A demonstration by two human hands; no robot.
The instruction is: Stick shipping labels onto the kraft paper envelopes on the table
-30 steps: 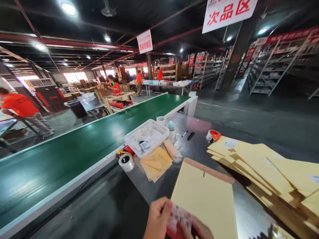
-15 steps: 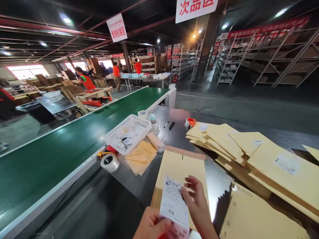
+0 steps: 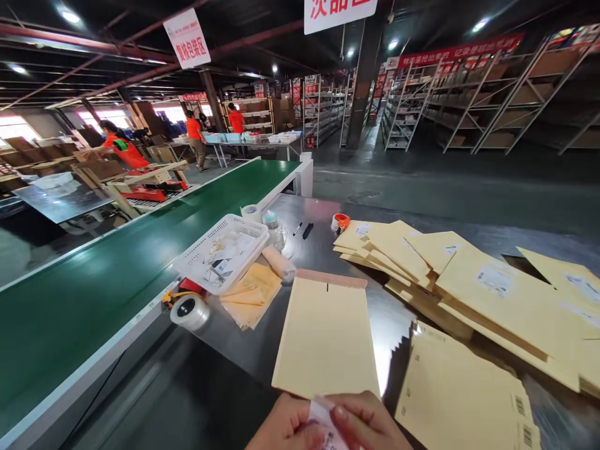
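Note:
At the bottom edge, my left hand (image 3: pixel 282 429) and my right hand (image 3: pixel 365 424) pinch a small white printed label (image 3: pixel 322 422) between them, mostly hidden by the fingers. Just beyond them a yellow padded envelope (image 3: pixel 327 334) lies flat on the steel table (image 3: pixel 323 247), its flap end away from me. Neither hand touches the envelope.
A spread pile of labelled yellow envelopes (image 3: pixel 469 275) fills the right side. A white basket (image 3: pixel 224 252), small yellow envelopes (image 3: pixel 250 295), a tape roll (image 3: pixel 190 310), pens and an orange tape dispenser (image 3: pixel 340 222) stand further off. A green conveyor belt (image 3: pixel 117 262) runs along the left. People in orange work far off.
The label, held up and visible half a second ago, has dropped low into both hands. The view has panned right and down, showing more of the envelope pile.

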